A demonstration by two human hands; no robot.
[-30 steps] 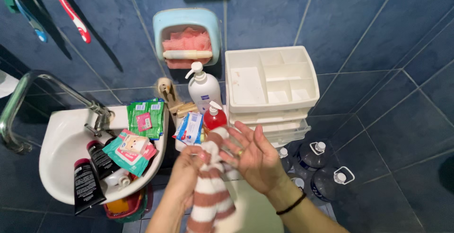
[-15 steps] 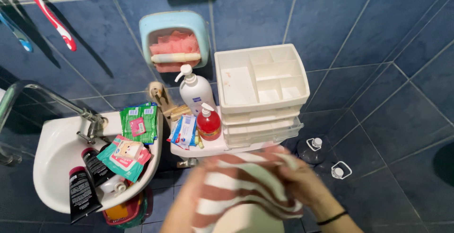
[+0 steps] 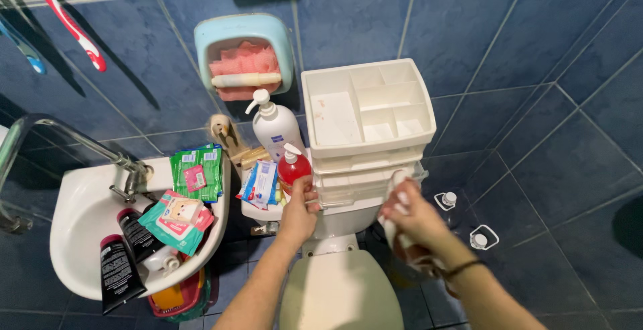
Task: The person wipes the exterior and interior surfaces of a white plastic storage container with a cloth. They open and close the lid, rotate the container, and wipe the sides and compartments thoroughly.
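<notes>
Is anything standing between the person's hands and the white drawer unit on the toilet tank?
Nothing visible does. The left hand is already at the front left corner of the white drawer unit, beside the red pump bottle. The right hand presses a cloth against the unit's lower right front.

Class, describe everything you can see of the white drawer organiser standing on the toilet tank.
The white drawer organiser looks like plastic. Its open top tray is divided into one large compartment and several smaller ones, all looking empty, with a faint reddish stain in the large one. Below are stacked drawers, the lowest looking clear. It stands upright on the toilet tank, against the blue tiled wall, beside a red pump bottle. The left hand is at the drawer fronts; the right hand holds a cloth at its lower right corner.
</notes>
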